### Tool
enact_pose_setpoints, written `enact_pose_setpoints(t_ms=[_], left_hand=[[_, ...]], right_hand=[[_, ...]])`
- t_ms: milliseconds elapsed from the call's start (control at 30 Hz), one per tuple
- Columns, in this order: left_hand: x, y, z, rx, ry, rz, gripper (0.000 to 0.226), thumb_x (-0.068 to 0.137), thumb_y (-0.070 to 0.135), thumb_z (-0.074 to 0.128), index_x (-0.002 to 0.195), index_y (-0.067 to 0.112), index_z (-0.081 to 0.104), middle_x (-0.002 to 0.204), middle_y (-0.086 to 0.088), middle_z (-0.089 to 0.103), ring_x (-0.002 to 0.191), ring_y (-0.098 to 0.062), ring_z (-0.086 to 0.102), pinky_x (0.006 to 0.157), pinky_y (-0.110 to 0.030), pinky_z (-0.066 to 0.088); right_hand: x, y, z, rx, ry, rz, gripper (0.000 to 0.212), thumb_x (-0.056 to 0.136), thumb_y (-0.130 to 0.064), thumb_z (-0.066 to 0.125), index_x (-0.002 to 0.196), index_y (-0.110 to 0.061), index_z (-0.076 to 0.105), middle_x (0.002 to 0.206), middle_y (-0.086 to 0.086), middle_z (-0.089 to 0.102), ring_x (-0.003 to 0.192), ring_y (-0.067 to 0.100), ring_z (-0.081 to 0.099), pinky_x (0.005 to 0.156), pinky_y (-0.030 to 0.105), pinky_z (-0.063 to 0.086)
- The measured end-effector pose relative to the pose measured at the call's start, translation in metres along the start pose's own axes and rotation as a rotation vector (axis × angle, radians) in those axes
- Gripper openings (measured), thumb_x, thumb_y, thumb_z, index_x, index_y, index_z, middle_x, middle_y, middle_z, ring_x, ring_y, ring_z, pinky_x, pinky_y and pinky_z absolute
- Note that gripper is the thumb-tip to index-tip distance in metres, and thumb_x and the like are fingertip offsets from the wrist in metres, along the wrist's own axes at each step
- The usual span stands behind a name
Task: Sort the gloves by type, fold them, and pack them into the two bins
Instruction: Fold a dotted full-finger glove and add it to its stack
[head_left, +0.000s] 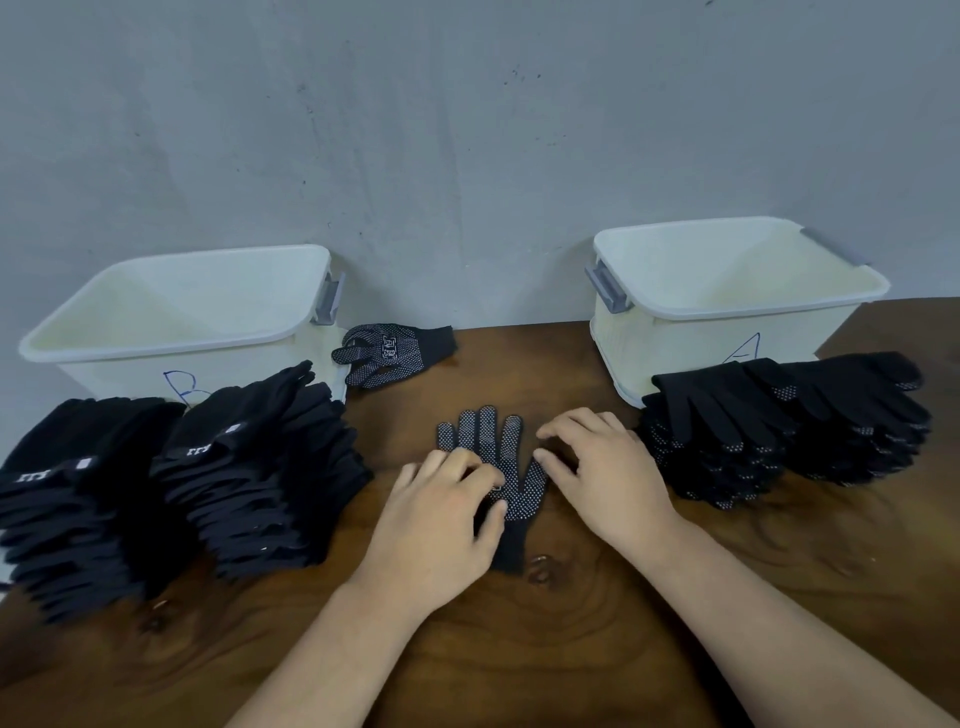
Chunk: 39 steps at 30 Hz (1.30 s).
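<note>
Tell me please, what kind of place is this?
Probably a small packing or sorting station: stacks of black gloves lie on a wooden table, and two white bins, marked B and A, stand against a bare grey wall.

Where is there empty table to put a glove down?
Bare wood lies between the lone dotted glove and bin A, and along the near edge of the table. Crowded: black glove stacks by bin B, dotted pile by bin A.
</note>
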<state>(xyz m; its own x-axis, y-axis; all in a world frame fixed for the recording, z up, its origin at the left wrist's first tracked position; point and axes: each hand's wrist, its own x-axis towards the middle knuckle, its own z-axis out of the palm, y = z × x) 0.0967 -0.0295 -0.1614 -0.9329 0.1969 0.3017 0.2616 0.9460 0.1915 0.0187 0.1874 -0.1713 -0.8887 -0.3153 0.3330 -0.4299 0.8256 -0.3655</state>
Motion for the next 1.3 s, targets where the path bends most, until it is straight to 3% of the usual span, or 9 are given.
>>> enact_pose_setpoints(t_ms=[100,167,233,300,400,600,933,1133,1300], left_hand=[[0.013,0.017,-0.004,-0.024,0.045,0.002,0.033,0.107,0.039,0.043,0.13,0.032,0.065,0.132,0.014,0.057,0.126,-0.011,0.05,0.107,-0.033,0.044],[0.028,0.031,-0.002,-0.046,0.002,-0.044,0.043,0.11,0.04,0.038,0.147,0.027,0.055,0.152,0.008,0.05,0.146,-0.015,0.04,0.123,-0.036,0.031],[0.042,0.038,0.008,-0.042,-0.141,-0.15,0.058,0.112,0.05,0.027,0.164,0.025,0.031,0.173,0.003,0.025,0.162,-0.019,0.014,0.132,-0.041,0.013],[0.046,0.037,0.021,0.036,-0.267,-0.204,0.069,0.11,0.059,0.015,0.17,0.027,0.007,0.178,0.001,0.0,0.163,-0.021,-0.007,0.133,-0.048,0.001],[0.047,0.032,0.03,0.082,-0.326,-0.222,0.073,0.107,0.065,0.008,0.169,0.029,-0.006,0.177,0.001,-0.012,0.162,-0.021,-0.018,0.131,-0.051,-0.006],[0.042,0.035,0.024,0.121,-0.243,-0.218,0.071,0.108,0.064,0.009,0.169,0.03,-0.002,0.177,0.003,-0.01,0.162,-0.02,-0.017,0.132,-0.049,-0.006],[0.029,0.032,0.009,0.023,-0.249,-0.314,0.068,0.107,0.064,0.005,0.168,0.035,-0.005,0.176,0.006,-0.012,0.161,-0.015,-0.019,0.129,-0.049,-0.015],[0.011,-0.003,-0.007,-0.058,-0.138,-0.305,0.059,0.111,0.051,0.025,0.166,0.03,0.024,0.175,0.012,0.017,0.162,-0.01,-0.001,0.132,-0.043,0.001],[-0.003,-0.012,-0.001,-0.109,-0.142,-0.288,0.055,0.11,0.051,0.032,0.162,0.034,0.03,0.171,0.016,0.023,0.16,-0.006,0.007,0.133,-0.04,0.003]], right_hand=[[0.002,0.002,0.0,0.126,0.035,0.041,0.021,0.108,-0.037,0.054,0.122,-0.032,0.069,0.12,-0.017,0.064,0.104,0.012,0.057,0.09,0.041,0.054],[0.001,0.003,0.0,0.177,0.042,0.06,0.024,0.109,-0.029,0.05,0.126,-0.029,0.068,0.123,-0.015,0.065,0.106,0.012,0.057,0.092,0.041,0.054],[0.001,0.003,-0.001,0.194,0.028,0.087,0.027,0.109,-0.024,0.048,0.128,-0.029,0.067,0.124,-0.015,0.064,0.111,0.012,0.057,0.095,0.04,0.054],[0.001,0.004,-0.003,0.203,0.012,0.105,0.029,0.109,-0.021,0.047,0.128,-0.03,0.066,0.125,-0.016,0.064,0.113,0.011,0.057,0.098,0.039,0.053],[0.0,0.003,-0.004,0.183,-0.007,0.096,0.03,0.108,-0.019,0.047,0.128,-0.031,0.066,0.125,-0.016,0.065,0.113,0.011,0.056,0.099,0.038,0.052],[0.001,0.005,-0.003,0.174,-0.032,0.09,0.033,0.107,-0.016,0.048,0.129,-0.033,0.065,0.126,-0.018,0.065,0.113,0.011,0.055,0.1,0.039,0.051],[0.014,-0.004,-0.006,0.206,-0.069,0.076,0.034,0.108,-0.015,0.045,0.129,-0.031,0.068,0.13,-0.017,0.064,0.115,0.012,0.057,0.1,0.042,0.052],[0.06,-0.034,0.003,0.297,-0.146,0.112,0.029,0.11,-0.029,0.048,0.13,-0.031,0.069,0.13,-0.014,0.066,0.118,0.009,0.061,0.099,0.034,0.054],[0.123,-0.059,0.023,0.316,-0.231,0.233,0.034,0.106,-0.04,0.052,0.123,-0.023,0.075,0.122,-0.004,0.074,0.11,0.018,0.068,0.096,0.038,0.057]])
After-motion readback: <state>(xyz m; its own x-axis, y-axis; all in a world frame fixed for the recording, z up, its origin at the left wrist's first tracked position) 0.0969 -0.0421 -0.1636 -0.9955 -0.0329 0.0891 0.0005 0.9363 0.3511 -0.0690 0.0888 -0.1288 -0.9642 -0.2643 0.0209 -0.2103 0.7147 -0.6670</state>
